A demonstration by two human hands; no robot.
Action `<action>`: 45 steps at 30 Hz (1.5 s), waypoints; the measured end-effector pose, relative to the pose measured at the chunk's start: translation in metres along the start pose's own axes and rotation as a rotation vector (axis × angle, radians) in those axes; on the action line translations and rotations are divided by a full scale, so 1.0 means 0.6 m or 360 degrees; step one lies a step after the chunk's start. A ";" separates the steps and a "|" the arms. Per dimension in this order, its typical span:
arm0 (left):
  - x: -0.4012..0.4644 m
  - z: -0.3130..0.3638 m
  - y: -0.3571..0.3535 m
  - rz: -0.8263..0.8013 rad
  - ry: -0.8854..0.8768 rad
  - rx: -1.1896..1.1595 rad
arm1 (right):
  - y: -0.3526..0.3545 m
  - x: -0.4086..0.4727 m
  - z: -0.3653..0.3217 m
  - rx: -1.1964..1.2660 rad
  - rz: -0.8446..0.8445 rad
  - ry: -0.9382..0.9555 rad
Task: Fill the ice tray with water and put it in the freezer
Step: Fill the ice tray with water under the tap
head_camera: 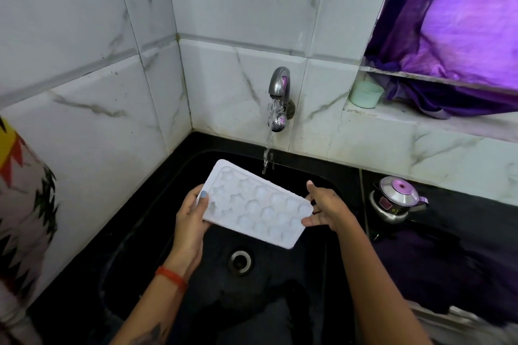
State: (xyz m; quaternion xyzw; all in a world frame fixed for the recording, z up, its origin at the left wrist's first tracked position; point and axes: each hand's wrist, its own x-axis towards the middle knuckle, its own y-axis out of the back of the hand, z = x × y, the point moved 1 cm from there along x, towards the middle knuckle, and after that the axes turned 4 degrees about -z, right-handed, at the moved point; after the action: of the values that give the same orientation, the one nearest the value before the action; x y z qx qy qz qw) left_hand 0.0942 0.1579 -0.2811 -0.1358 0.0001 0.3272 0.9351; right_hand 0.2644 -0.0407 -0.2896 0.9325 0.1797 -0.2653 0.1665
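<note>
A white ice tray (pixel 253 202) with several rounded moulds is held over the black sink (pixel 322 274), tilted with its far end toward the wall. My left hand (pixel 190 221) grips its near left edge, thumb on top. My right hand (pixel 322 209) holds the right end, fingers partly under the rim. A chrome tap (pixel 279 98) on the tiled wall runs, and its stream of water (pixel 266 155) falls just past the tray's far right edge.
The drain (pixel 239 259) lies below the tray. A steel pot with a lid (pixel 395 200) stands on the black counter at right. A pale green cup (pixel 365 94) sits on the window ledge by a purple curtain (pixel 448 36). A patterned cloth (pixel 22 204) hangs at left.
</note>
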 end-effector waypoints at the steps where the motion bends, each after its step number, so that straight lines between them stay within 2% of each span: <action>1: 0.003 0.002 -0.003 -0.0005 -0.0007 -0.0006 | 0.001 0.001 0.003 0.0077 0.0035 0.0036; 6: 0.018 -0.003 -0.010 -0.0083 0.0088 -0.0062 | -0.001 -0.009 0.009 0.0588 0.0210 0.0237; 11: 0.039 -0.008 -0.020 0.0007 0.0237 -0.0380 | 0.001 -0.021 0.012 0.1015 0.0228 0.0462; 14: 0.049 -0.008 -0.026 0.0045 0.0321 -0.0443 | 0.006 -0.018 0.018 0.1031 0.0357 0.0626; 17: 0.059 -0.016 -0.030 0.0073 0.0386 -0.0456 | 0.010 -0.015 0.024 0.1020 0.0374 0.0759; 22: 0.069 -0.025 -0.032 -0.0064 0.0439 -0.0232 | 0.025 -0.022 0.022 0.1023 0.0141 0.0923; 29: 0.083 -0.032 -0.047 -0.0123 0.0539 -0.0108 | 0.050 -0.028 0.014 0.1024 0.0023 0.0881; 37: 0.095 -0.053 -0.077 -0.0135 0.0722 -0.0071 | 0.058 -0.066 -0.030 0.0934 -0.0060 0.1043; 45: 0.100 -0.046 -0.098 -0.0121 0.0734 -0.0049 | 0.070 -0.064 -0.025 0.0919 -0.0002 0.1011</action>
State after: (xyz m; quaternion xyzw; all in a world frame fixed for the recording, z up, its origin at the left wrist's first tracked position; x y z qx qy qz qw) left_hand 0.1798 0.1438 -0.2980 -0.2210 0.2037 0.2519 0.9199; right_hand 0.2580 -0.0811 -0.2470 0.9761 0.1409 -0.0043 -0.1652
